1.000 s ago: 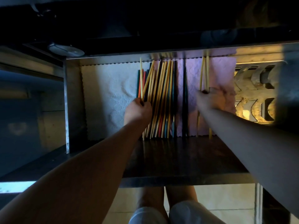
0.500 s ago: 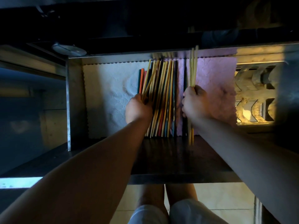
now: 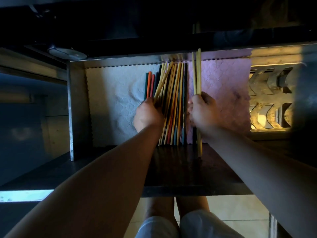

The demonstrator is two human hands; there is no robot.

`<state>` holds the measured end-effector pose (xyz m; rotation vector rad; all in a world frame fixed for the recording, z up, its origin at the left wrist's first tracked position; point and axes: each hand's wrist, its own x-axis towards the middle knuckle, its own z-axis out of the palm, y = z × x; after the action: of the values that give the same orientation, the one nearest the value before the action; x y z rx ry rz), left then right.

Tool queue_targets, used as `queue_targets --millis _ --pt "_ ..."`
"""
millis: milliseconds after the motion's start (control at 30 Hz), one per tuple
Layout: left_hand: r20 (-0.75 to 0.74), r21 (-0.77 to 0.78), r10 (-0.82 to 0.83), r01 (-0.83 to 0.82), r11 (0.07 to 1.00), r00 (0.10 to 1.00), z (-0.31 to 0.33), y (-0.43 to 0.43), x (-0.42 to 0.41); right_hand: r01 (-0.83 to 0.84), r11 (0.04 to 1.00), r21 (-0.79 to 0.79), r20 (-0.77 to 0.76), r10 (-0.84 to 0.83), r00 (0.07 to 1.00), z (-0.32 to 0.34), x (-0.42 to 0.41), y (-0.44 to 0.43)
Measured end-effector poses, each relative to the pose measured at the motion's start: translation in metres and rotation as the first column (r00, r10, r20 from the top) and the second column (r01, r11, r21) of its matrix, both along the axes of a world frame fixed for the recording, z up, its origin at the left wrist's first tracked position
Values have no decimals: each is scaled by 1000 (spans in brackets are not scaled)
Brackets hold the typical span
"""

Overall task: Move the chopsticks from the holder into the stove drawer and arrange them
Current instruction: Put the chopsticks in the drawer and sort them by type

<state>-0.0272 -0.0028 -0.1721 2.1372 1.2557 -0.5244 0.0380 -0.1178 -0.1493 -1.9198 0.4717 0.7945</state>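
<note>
In the open stove drawer (image 3: 78, 107), a row of coloured chopsticks (image 3: 173, 107) is laid on a white liner (image 3: 111, 103), beside a pink cloth (image 3: 226, 93). A small bundle of pale wooden chopsticks (image 3: 196, 73) is grasped in the closed right hand (image 3: 203, 112), just beside the right edge of the row. The left hand (image 3: 148, 115) is curled on the left part of the row, where a few yellow sticks (image 3: 163, 81) lie slanted across the others; whether they are pinched cannot be told. The holder is not seen. To do this step well, the bundle should be lowered parallel to the row with the tips level, while the slanted sticks are pressed straight.
</note>
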Motion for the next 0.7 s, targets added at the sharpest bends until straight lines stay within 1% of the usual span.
queue_targets --millis 167,333,467,600,700 --pt "22 36 -48 47 998 999 1 -6 -1 -6 1000 6 -30 6 1000 -2 0 -1" --pt "41 49 -58 56 997 998 -2 -5 3 -24 1000 17 -16 24 1000 -1 1 -2" --pt "-27 73 -115 117 990 993 -3 -1 14 -11 997 71 -13 12 1000 0 0 -3" --pt "-74 71 -173 178 982 982 1 -2 19 2 998 65 -26 0 1000 -3 0 -1" --pt "-101 37 -156 161 986 983 2 -3 20 16 997 81 -40 -13 999 -4 -1 -1"
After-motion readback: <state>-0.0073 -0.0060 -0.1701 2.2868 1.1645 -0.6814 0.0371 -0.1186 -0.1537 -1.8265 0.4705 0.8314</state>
